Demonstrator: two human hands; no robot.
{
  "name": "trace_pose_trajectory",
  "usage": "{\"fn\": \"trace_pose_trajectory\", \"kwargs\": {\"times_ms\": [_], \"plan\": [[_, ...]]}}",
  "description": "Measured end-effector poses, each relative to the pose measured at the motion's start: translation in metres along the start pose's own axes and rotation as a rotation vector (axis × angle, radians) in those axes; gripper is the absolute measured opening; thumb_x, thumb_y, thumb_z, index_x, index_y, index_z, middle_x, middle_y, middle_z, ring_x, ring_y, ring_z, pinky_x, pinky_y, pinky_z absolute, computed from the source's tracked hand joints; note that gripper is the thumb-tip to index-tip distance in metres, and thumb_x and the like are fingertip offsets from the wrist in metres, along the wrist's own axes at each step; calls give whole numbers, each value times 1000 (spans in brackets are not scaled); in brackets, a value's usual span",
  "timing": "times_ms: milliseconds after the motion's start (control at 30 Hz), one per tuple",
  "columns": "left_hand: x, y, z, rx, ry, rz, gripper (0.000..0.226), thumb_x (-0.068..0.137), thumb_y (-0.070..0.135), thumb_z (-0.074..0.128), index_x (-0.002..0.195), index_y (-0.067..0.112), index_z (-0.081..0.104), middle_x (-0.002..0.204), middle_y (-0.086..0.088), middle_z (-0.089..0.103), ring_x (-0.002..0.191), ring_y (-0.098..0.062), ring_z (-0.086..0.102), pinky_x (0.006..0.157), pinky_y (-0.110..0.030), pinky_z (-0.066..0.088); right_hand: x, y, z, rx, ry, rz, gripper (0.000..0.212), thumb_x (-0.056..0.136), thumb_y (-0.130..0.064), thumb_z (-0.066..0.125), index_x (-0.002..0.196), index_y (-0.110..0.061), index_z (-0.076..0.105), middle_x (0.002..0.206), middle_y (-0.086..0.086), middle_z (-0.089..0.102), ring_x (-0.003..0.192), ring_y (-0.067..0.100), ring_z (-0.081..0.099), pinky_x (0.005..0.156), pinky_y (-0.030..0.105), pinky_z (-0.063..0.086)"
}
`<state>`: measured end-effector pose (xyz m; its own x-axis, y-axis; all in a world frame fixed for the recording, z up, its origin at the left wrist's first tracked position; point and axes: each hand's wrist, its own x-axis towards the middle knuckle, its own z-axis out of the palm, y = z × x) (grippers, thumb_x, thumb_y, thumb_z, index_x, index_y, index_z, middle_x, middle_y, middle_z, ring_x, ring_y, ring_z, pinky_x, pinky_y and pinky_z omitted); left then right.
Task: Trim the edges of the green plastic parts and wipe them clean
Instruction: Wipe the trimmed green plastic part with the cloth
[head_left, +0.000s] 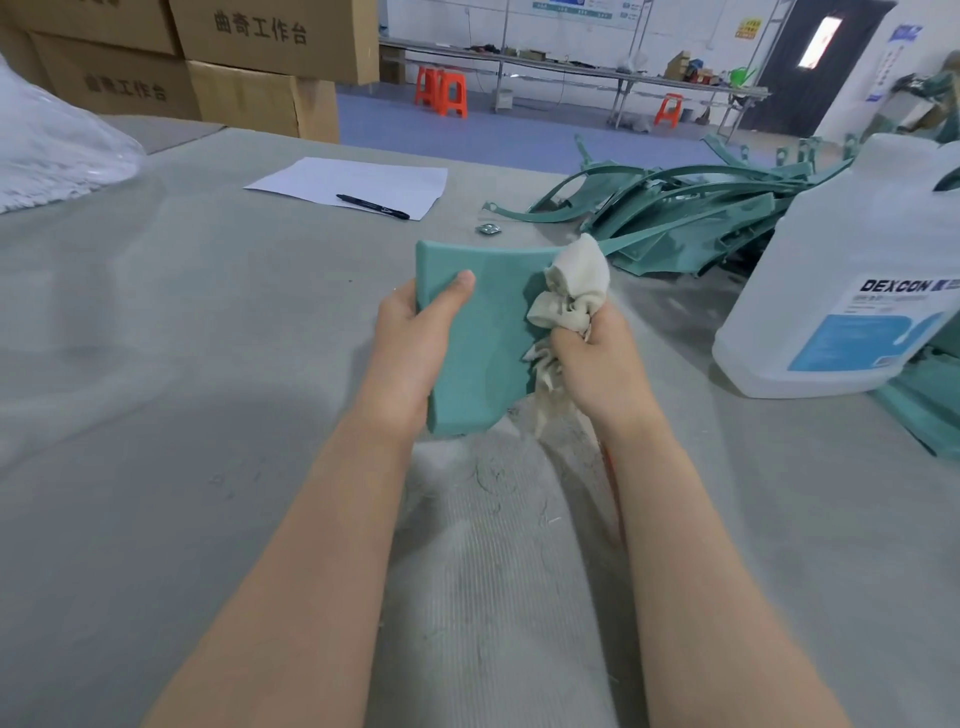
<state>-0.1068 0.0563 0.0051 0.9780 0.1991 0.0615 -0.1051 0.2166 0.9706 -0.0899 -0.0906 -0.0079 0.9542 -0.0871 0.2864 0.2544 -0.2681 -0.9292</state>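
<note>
A curved green plastic part (483, 338) is held upright above the grey felt table. My left hand (410, 343) grips its left edge, thumb lying across the front face. My right hand (592, 358) clutches a bunched off-white cloth (571, 291), which presses against the part's right side. A pile of more green plastic parts (685, 213) lies at the back right of the table.
A large translucent jug labelled DEXCON (852, 280) stands at the right. A white sheet with a black pen (371, 206) lies at the back. Cardboard boxes (234, 62) are stacked back left beside a plastic bag (52, 150). Green shavings litter the felt near me.
</note>
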Motion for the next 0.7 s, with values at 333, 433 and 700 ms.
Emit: {"fn": "trace_pose_trajectory", "kwargs": {"times_ms": [333,433,700], "plan": [[5,-1,1,-168,68,15,10,94,24,60,91,16,66,87,-2,75,81,-20,73,67,-34,60,2,-6,-15,417,564,165,19,91,-3,50,86,-22,53,81,-7,58,71,6,55,71,27,48],[5,-3,3,-150,63,32,11,94,25,60,91,16,66,86,-1,75,81,-19,73,67,-33,59,-1,-11,-7,389,508,116,14,96,-24,58,85,-25,49,84,-12,57,72,-4,56,75,18,48],[4,-2,2,-104,78,54,13,93,27,61,93,16,69,92,-6,75,87,-26,72,80,-44,58,-8,-9,17,-119,-29,-128,28,103,-17,38,122,-26,56,118,-3,46,97,-6,38,85,1,28]]}}
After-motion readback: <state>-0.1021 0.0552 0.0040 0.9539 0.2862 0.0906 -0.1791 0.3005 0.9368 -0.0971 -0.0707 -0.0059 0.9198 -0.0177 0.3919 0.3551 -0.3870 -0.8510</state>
